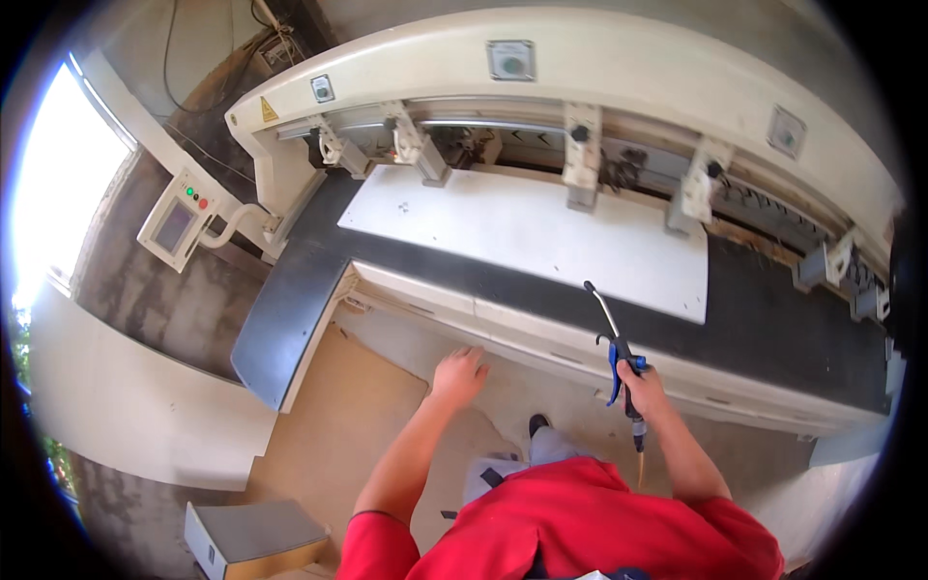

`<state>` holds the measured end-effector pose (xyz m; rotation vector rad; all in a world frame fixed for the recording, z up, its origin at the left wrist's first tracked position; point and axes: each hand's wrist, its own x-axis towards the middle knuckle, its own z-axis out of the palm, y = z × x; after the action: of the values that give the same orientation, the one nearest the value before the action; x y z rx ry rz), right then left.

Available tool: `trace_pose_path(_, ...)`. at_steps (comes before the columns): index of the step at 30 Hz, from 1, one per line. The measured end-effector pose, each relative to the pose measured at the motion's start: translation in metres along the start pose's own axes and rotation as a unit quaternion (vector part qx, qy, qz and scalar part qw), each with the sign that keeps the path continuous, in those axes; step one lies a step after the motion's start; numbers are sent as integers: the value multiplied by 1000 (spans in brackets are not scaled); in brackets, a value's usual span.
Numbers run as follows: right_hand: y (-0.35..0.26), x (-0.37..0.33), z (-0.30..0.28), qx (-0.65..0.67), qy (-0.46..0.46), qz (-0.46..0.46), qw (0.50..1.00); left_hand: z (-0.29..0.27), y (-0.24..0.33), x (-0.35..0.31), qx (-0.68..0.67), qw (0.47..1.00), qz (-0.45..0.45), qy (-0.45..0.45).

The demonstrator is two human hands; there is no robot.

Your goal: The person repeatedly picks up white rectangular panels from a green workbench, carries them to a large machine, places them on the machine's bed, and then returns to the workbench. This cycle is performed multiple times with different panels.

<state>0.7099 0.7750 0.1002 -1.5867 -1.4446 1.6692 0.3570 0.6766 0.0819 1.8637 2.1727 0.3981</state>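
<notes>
My right hand [646, 389] is wrapped round the handle of an air blow gun [623, 350], black and blue with a thin metal nozzle. The nozzle points up and away from me, its tip just over the near side of a long white board [522, 224]. A thin hose hangs below the gun's lower end. Empty, my left hand [460, 375] hovers in front of the machine's near edge, with its fingers loosely bent and partly apart. Flat on the black machine table [416, 253], the board carries several small dark specks. White clamps [582, 159] stand along its far side.
A long cream machine beam [416, 72] arches over the table's far side. To the left, a control panel [174, 222] with a screen and buttons sits on a bent arm. A box [256, 536] lies on the floor at lower left, near a large pale panel [135, 396].
</notes>
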Motion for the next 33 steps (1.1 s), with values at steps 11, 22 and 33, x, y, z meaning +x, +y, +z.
trace_pose_path(11,-199,73,157,70,227,-106,966,12,-204,308,198,964,139,-109)
trace_pose_path(22,-276,72,260,92,378,-86,917,-81,-247,351,-180,969,134,105)
trace_pose_path(33,-314,67,269,49,451,-55,889,-208,-223,403,-275,847,207,405)
